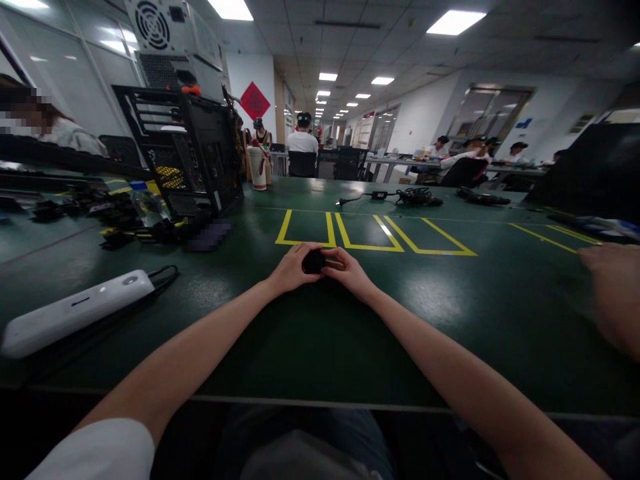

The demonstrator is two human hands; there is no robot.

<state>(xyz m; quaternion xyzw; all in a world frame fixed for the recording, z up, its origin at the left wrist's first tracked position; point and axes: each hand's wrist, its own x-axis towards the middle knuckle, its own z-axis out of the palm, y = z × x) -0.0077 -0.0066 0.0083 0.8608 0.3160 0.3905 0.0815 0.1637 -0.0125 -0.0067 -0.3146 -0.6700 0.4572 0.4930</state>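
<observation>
Between my two hands is a small, dark, rounded object (pixel 314 261), too dark and small for me to name its kind. My left hand (pixel 291 268) wraps round its left side, thumb below and fingers above. From the right, my right hand (pixel 347 270) pinches it with thumb and fingertips. Both hands are low over the green table (pixel 320 333), just in front of the yellow tape outlines (pixel 367 248). I cannot tell whether the object touches the table.
A white power strip (pixel 80 310) lies at the left. Behind it stand a black computer case (pixel 190 147) and a paper cup (pixel 258 168). Coiled black cables (pixel 417 197) lie at the back. Another person's blurred hand (pixel 615 293) is over the table's right side.
</observation>
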